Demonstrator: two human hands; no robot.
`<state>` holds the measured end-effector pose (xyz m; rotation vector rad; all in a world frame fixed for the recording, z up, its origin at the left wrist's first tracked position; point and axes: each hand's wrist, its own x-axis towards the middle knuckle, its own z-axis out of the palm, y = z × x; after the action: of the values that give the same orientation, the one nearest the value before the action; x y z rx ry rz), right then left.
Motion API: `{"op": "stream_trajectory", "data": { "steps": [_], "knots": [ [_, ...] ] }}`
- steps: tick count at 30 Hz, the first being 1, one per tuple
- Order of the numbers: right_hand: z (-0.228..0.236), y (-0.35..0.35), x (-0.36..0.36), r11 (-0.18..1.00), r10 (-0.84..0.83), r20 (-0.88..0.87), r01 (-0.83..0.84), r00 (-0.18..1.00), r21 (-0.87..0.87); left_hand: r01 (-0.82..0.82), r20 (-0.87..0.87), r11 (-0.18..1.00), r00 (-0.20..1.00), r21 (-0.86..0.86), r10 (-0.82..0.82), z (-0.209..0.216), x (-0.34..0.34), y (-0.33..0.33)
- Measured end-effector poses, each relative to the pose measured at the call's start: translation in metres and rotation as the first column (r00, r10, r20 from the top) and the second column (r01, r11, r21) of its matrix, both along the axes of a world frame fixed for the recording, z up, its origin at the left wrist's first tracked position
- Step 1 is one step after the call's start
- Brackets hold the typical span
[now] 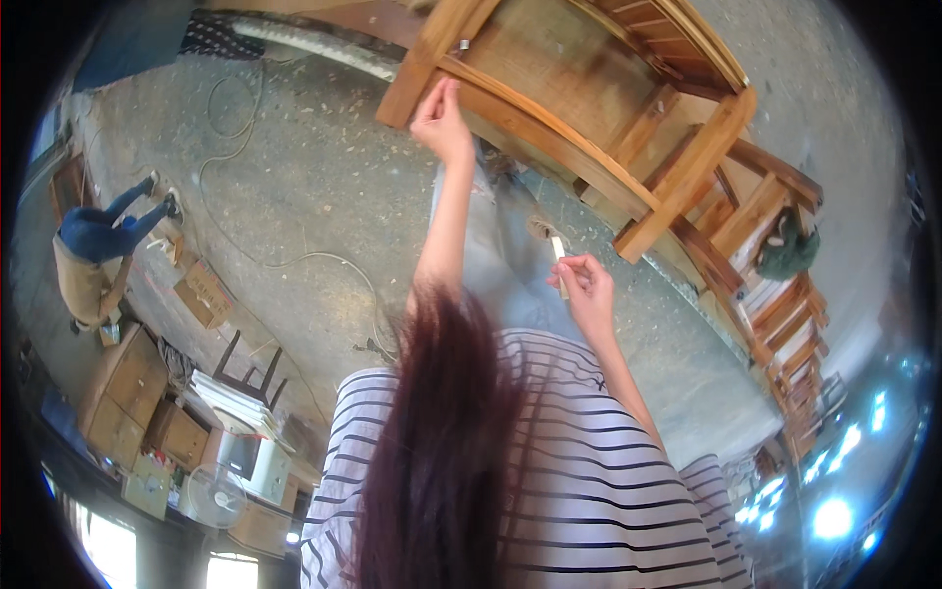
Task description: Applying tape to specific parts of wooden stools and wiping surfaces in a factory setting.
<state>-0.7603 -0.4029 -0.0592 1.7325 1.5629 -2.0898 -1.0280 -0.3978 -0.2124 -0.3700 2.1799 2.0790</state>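
The wooden furniture frame (549, 133), orange-brown with a recessed panel, stands in front of me at the top of the view. My left hand (442, 128) is at its near left corner, beside the thick corner post (410, 90). The fingertips are pinched together; anything between them is too small to make out. Lower and to the right, my right hand (589, 294) grips a slim stick-like tool (557, 248) with a pale, flat tip pointing up. That tool is apart from the furniture, and its exact kind is unclear.
More slatted wooden furniture (756, 236) lines up to the right, with a person in dark green (788, 245) beside it. A cable (285, 263) snakes over the dusty floor. At left another person (93, 255) bends near a cardboard box (203, 294); cabinets and a fan (211, 496) stand behind.
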Motion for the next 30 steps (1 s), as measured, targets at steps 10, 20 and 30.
{"op": "stream_trajectory", "data": {
  "steps": [10, 20, 30],
  "knots": [
    [0.004, 0.023, 0.007, 0.999, -0.049, 0.016, 0.049, 0.999, 0.003, -0.361, 0.345, 0.919, 0.892, 0.157, 0.291, 0.003, 0.017, 0.04],
    [0.007, 0.098, -0.067, 0.989, -0.134, -0.184, 0.143, 0.974, 0.034, 0.119, 0.471, 0.984, 0.866, 0.132, -0.168, -0.033, -0.001, -0.019],
    [-0.119, 0.171, -0.312, 0.965, -0.19, -0.259, 0.228, 0.947, 0.129, 0.832, 0.366, 0.509, 0.413, 0.221, -0.834, 0.006, 0.002, -0.139]
  ]
}}
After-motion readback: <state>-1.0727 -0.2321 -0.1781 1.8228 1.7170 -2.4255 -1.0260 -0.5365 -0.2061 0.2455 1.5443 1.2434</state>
